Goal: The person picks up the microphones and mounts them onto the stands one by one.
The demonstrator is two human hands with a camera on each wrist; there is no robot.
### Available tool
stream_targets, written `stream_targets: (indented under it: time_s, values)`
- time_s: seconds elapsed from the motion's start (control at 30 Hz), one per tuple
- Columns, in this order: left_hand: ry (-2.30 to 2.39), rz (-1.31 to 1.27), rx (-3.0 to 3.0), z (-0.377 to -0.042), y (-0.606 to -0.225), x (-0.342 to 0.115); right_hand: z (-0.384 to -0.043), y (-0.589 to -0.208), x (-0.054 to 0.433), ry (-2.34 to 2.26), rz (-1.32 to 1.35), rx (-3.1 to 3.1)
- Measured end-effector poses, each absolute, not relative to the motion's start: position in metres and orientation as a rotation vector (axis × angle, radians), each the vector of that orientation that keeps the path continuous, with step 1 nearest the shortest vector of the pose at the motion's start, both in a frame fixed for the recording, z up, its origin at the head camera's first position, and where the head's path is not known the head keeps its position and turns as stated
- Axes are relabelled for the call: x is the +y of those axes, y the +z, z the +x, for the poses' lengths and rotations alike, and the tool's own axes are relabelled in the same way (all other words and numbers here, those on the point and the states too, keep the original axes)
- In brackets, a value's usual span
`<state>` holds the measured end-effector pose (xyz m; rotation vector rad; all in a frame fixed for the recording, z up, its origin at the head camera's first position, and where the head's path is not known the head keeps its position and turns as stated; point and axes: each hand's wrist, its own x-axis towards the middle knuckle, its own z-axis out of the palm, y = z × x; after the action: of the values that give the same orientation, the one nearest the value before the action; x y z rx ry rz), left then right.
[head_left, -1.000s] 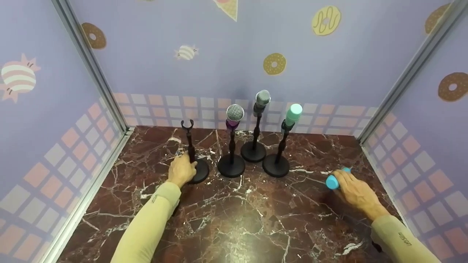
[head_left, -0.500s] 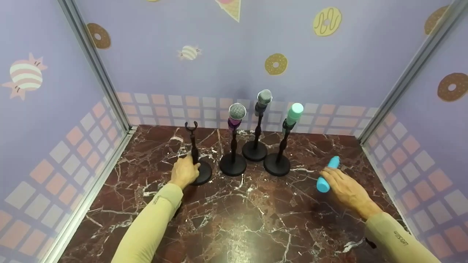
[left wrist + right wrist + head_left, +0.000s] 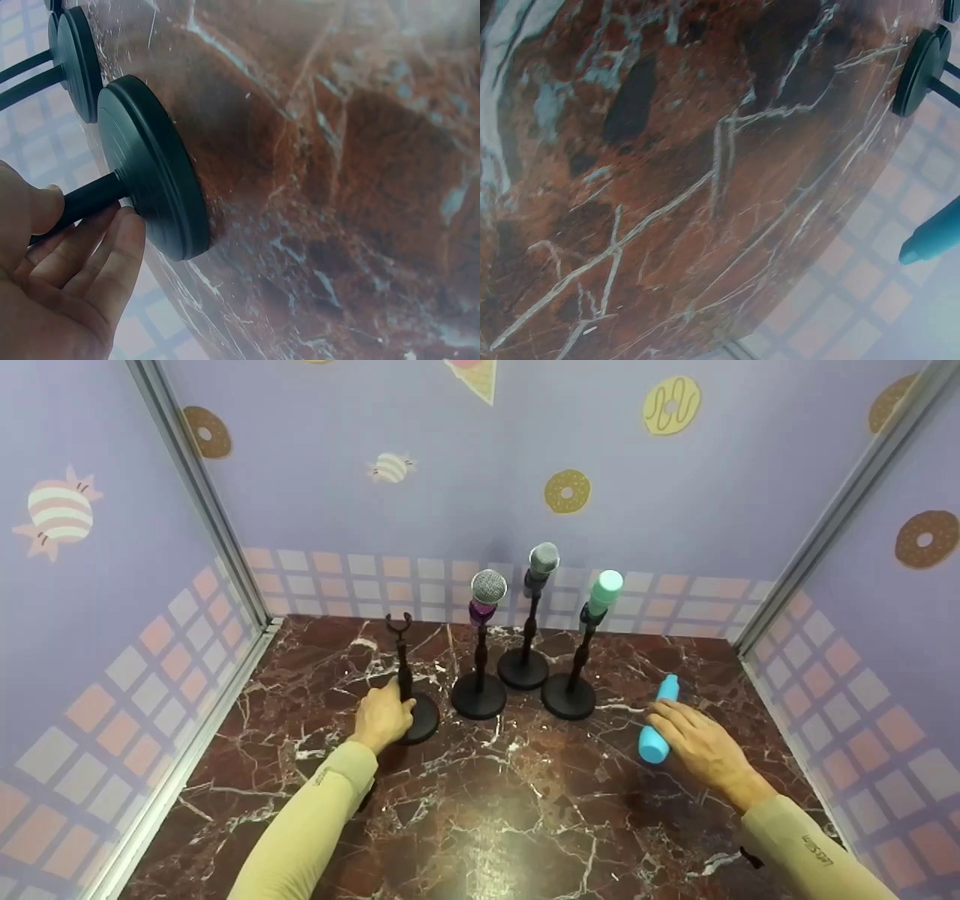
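Note:
In the head view, my left hand (image 3: 382, 717) grips the lower pole of a black microphone stand (image 3: 426, 718) whose forked clip holds nothing. In the left wrist view, thumb and fingers wrap the pole (image 3: 91, 201) just above the round base (image 3: 154, 176). Over at the right, my right hand (image 3: 701, 746) holds a light blue microphone (image 3: 654, 745) around its middle, thick head toward me and narrow tail pointing away. Only that tail (image 3: 934, 234) shows in the right wrist view; the right hand is out of that frame.
Three more black stands hold microphones: a purple one with a silver head (image 3: 489, 587), a grey-headed one (image 3: 544, 558) behind, and a mint green one (image 3: 604, 591). Patterned walls (image 3: 420, 510) enclose the marbled tabletop (image 3: 480, 802) at the back and both sides.
The blue microphone has swung round in my right hand and come left, so more of its length shows. My left hand and its stand have shifted slightly right and toward me.

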<state>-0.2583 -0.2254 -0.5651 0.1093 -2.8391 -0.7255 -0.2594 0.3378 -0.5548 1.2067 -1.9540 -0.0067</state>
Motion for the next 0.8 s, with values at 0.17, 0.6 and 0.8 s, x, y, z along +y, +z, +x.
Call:
stream_targets:
  time_s: [0.17,0.6,0.8]
  values:
    - [-0.740,0.100,-2.837,-0.252,-0.565,-0.220,-0.257,-0.550,0.325,0.119,1.197,-2.001]
    - [-0.680,-0.018,-2.827,-0.234,-0.570,-0.201,-0.251,-0.533,0.272,0.332,1.182,-2.028]
    - [-0.662,-0.068,-2.826,-0.226,-0.570,-0.192,-0.249,-0.527,0.254,0.369,1.203,-2.006]
